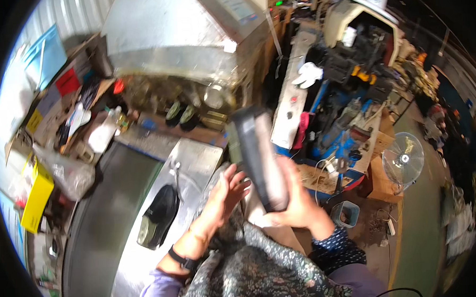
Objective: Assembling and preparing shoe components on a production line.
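Holding hand: right hand (296, 199), its grip wrapped around the pale side of a blurred, dark shoe-like item (251, 158) at mid-frame, probably to leave the dark side exposed.
Left hand (226, 194): grip unclosed, fingers loosely curled, nothing visibly held; it is just beside the item, perhaps to steady it, though contact cannot be told.
Olive-and-black shoe (158, 215): 1, lying on the metal worktop (198, 155), left of centre, seemingly kept within easy reach.
Edges: the worktop's left side runs along a dark belt (102, 207); 2 shoes (181, 116) sit beyond its upper end.
Open room: bare metal beside the olive-and-black shoe; the tool-laden bench (287, 114) limits space upper right.
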Available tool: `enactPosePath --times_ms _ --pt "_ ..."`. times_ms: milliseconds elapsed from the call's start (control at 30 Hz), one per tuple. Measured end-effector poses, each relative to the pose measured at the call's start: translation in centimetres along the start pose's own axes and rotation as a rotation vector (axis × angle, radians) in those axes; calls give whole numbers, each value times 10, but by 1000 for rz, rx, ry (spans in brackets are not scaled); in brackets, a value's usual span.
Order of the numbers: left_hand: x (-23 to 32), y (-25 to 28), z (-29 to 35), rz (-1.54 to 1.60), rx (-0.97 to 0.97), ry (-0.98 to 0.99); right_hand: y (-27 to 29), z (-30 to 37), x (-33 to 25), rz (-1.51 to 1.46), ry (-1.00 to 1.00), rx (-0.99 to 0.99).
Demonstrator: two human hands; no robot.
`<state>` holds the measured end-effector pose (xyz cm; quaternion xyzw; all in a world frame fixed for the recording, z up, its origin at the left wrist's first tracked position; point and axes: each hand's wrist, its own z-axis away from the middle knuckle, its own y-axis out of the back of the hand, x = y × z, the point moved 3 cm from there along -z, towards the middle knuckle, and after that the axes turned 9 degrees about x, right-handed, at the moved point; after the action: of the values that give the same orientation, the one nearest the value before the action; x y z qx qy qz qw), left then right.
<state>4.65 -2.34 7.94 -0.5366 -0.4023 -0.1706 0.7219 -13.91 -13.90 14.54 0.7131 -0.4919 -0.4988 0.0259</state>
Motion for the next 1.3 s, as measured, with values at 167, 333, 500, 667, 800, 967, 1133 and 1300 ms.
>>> enactPosePath --times_ms 167,333,500,667,800,967,1133,1300 --pt "31 44 33 -608 168 -116 -59 -15 -2 -1133 -422 -249" --pt "6 40 82 -1106 -336 100 -62 17 12 -820 -712 -806" --pt "37 101 111 -1065 168 -270 -66 57 20 -1212 -1117 -378" --pt "83 201 156 -1798 787 -137 -101 6 57 -1283 -986 89" --pt "99 236 168 -1671 640 250 -163 -104 116 -919 -662 270" --pt "106 241 181 -804 567 351 -245 -184 132 -242 -525 -55" --pt "60 199 226 -7 273 597 -252 -92 22 -574 167 -608" --pt "24 183 196 -113 669 547 -217 30 21 -932 -668 -1054"
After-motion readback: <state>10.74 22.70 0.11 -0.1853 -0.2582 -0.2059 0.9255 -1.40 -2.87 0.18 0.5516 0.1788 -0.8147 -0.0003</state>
